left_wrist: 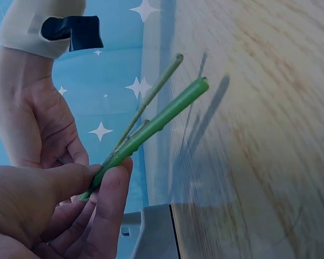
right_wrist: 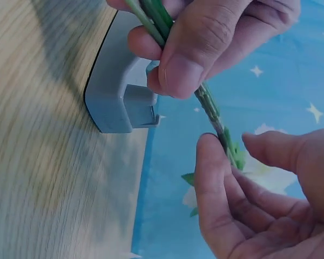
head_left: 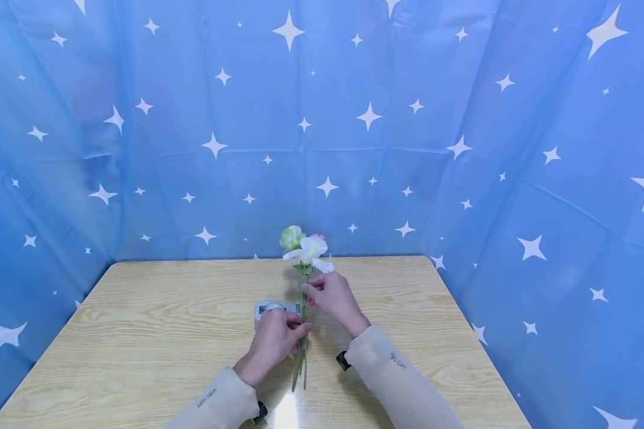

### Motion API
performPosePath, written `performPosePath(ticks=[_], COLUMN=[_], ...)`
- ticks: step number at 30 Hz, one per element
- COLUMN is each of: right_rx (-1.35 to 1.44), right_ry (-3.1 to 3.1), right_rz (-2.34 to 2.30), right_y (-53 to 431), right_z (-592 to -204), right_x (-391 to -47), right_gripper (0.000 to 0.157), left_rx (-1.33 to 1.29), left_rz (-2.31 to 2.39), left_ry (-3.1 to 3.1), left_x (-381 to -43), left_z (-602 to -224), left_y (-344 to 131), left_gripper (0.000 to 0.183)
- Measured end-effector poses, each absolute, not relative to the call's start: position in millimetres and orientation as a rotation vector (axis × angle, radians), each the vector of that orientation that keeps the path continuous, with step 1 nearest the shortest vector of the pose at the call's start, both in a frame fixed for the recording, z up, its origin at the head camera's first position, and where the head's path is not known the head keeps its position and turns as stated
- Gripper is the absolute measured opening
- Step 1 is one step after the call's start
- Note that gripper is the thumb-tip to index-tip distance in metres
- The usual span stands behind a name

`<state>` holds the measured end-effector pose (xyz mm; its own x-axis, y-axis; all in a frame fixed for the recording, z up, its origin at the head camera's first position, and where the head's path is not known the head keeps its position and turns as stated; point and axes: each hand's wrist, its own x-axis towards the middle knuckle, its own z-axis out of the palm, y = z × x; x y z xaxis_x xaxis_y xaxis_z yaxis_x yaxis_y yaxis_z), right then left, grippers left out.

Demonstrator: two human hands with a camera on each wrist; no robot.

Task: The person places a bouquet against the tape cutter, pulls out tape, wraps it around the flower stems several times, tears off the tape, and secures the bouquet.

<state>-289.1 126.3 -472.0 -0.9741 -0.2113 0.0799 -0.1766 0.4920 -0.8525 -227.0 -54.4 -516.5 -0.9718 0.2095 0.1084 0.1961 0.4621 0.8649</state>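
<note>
A small bunch of flowers stands upright between the hands, with a white bloom (head_left: 312, 250), a pale green one (head_left: 291, 238) and a pink one (head_left: 319, 237) at the top. My left hand (head_left: 276, 338) pinches its green stems (left_wrist: 156, 118) between thumb and fingers; the cut ends stick out below the grip. Higher up, just under the blooms, my right hand (head_left: 332, 296) is at the stems. Its thumb and index finger are spread apart on either side of them in the right wrist view, the fingers slightly bent.
A grey-white tape dispenser (right_wrist: 110, 91) stands on the wooden table (head_left: 166, 322), just behind and partly hidden by the left hand. Blue cloth with white stars (head_left: 300, 161) hangs around the table's back and sides.
</note>
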Motion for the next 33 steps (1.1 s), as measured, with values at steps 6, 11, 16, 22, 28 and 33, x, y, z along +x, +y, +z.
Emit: performPosePath(ticks=[6,11,16,22,28,33], right_rx=[-0.336,-0.333,-0.294,-0.270,-0.277,-0.249], right_ry=[2.709,2.753,2.791,2.793,2.781,2.742], right_rz=[-1.507,-1.457,-1.415,-1.396,-1.393,-1.413], right_y=[121.6,119.4,116.9,116.2,117.4,119.1], right_z=[-472.0,-474.6,-475.7,-478.0,-480.8,-482.6], right_x=[-289.5,-290.6,-291.9,-295.3,-297.6,-298.8], right_gripper=[0.022,0.019,0.017,0.014,0.012,0.011], left_rx=[0.437,0.460,0.487,0.506,0.486,0.452], left_rz=[1.487,1.423,1.400,1.456,1.508,1.539], left_ry=[2.794,2.869,2.913,2.889,2.829,2.796], left_x=[-227.2,-227.0,-227.0,-227.0,-227.2,-228.9], left_z=[-517.7,-518.6,-519.0,-519.9,-522.4,-524.6], left_y=[-51.3,-48.5,-47.0,-46.5,-47.6,-48.8], left_gripper=[0.013,0.013,0.013,0.012,0.012,0.014])
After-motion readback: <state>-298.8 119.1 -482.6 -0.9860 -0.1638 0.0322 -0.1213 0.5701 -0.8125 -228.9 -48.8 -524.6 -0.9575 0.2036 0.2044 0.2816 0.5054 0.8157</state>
